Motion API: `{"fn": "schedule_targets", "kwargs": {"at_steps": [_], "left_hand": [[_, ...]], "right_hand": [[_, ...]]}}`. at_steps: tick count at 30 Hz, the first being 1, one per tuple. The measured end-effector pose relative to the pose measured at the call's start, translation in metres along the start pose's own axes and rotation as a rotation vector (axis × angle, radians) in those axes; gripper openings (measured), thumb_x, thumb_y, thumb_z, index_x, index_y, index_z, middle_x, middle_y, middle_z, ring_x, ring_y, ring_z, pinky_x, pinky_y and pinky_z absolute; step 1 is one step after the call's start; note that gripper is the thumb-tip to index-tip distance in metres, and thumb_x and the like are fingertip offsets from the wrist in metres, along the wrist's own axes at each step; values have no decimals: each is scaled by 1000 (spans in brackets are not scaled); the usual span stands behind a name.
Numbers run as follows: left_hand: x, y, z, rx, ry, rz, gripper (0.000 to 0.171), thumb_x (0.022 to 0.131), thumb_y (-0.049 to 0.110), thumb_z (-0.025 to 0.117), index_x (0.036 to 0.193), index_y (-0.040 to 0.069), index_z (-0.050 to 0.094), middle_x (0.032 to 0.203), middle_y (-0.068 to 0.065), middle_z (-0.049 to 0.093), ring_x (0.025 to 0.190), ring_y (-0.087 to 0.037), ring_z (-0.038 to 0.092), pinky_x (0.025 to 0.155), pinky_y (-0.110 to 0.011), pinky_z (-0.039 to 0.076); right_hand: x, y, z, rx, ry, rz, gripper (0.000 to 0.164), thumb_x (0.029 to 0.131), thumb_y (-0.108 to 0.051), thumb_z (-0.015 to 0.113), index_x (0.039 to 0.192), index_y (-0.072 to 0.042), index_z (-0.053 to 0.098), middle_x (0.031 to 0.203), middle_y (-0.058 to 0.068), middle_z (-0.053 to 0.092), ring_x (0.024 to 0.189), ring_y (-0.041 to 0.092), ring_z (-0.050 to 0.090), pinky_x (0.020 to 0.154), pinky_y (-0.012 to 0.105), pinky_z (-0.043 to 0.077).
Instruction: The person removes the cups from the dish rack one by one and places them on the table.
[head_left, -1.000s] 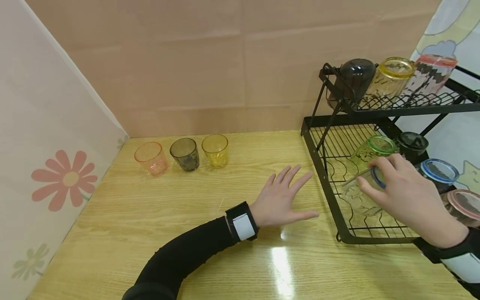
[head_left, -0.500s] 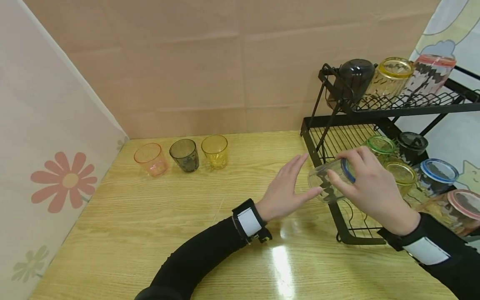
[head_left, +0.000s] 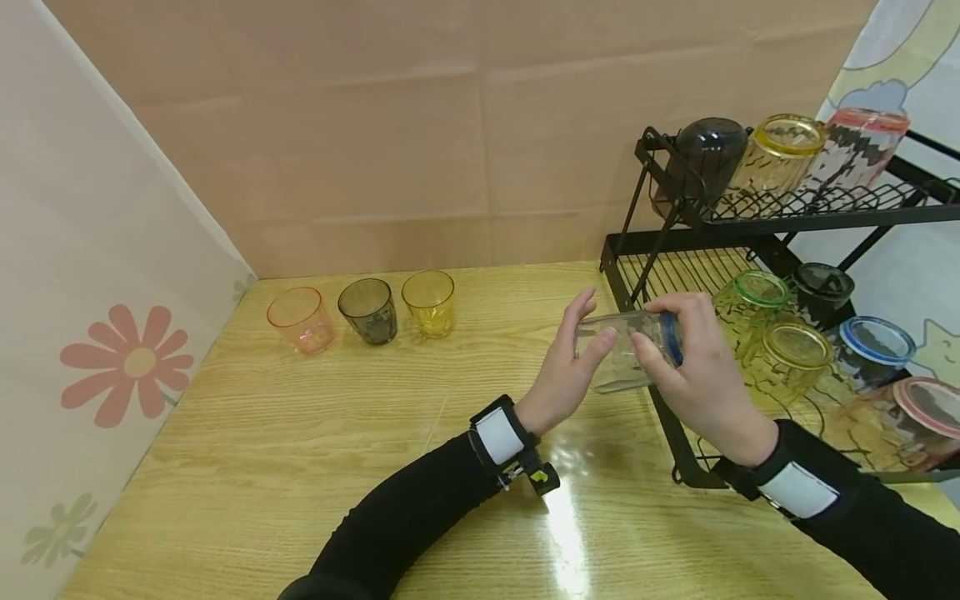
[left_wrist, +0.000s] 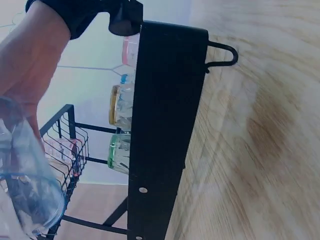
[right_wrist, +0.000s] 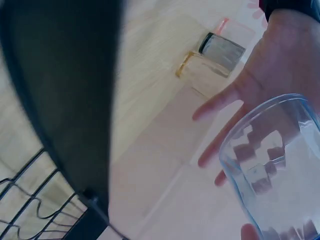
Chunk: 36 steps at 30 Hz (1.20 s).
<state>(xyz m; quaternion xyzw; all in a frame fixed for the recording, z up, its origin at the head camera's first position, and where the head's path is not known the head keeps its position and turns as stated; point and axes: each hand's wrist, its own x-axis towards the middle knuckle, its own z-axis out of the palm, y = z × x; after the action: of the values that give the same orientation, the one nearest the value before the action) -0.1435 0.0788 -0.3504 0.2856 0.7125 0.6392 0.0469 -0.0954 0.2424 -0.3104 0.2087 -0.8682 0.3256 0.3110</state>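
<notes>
A clear drinking glass with a blue base [head_left: 627, 329] is held on its side over the rack's left edge in the head view. My right hand [head_left: 708, 379] grips it round the blue base, thumb on the near side. At the other end, the mouth, my left hand [head_left: 558, 375] reaches around with its thumb in front and fingers behind. In the right wrist view the fingers of the left hand [right_wrist: 272, 75] are straight and spread behind the glass [right_wrist: 280, 165]. Whether the left hand touches the glass I cannot tell.
A black two-tier dish rack [head_left: 663, 425] stands on the right. Its lower tier bears several tinted glasses, including a green one [head_left: 757, 292]; its upper tier holds a dark, a yellow and a pink one. Pink [head_left: 302, 321], grey [head_left: 369, 312] and yellow [head_left: 430, 304] tumblers stand at the table's back left.
My right hand has lifted the blue-based glass out of the rack's lower tier and carried it left. My left hand has turned and come up to the glass's mouth end.
</notes>
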Motion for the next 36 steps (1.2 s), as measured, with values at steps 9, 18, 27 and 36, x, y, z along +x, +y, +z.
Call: {"fn": "schedule_targets", "kwargs": {"at_steps": [9,18,27,36], "left_hand": [[6,14,-2,-326,71,31,54,102,40,37,149,15,24,128,-12,45,112,-23,51,90,-37,47],[10,4,-9,-474,125,-73,40,104,28,41,138,7,42,117,-15,52,94,-20,58,72,-39,55],[16,-22,-47,-81,-190,-102,37,100,22,51,132,5,48,116,-8,54,96,-19,57,76,-33,54],[26,-34,-70,419,-303,-75,46,95,40,61,132,16,52,127,-1,54,110,-17,51,89,-29,43]], "right_hand": [[8,-5,12,165,-12,84,35,97,-9,47,124,12,38,115,27,34,89,16,37,66,18,37],[11,-3,10,150,-230,103,37,102,-13,45,131,7,35,117,20,41,87,22,46,68,27,41],[-1,12,-12,-37,-682,42,60,99,-33,57,147,-5,32,143,17,41,123,37,49,92,58,44],[-16,21,-28,-236,-731,-106,71,93,-46,63,148,-10,37,147,14,39,124,38,48,87,60,46]]}}
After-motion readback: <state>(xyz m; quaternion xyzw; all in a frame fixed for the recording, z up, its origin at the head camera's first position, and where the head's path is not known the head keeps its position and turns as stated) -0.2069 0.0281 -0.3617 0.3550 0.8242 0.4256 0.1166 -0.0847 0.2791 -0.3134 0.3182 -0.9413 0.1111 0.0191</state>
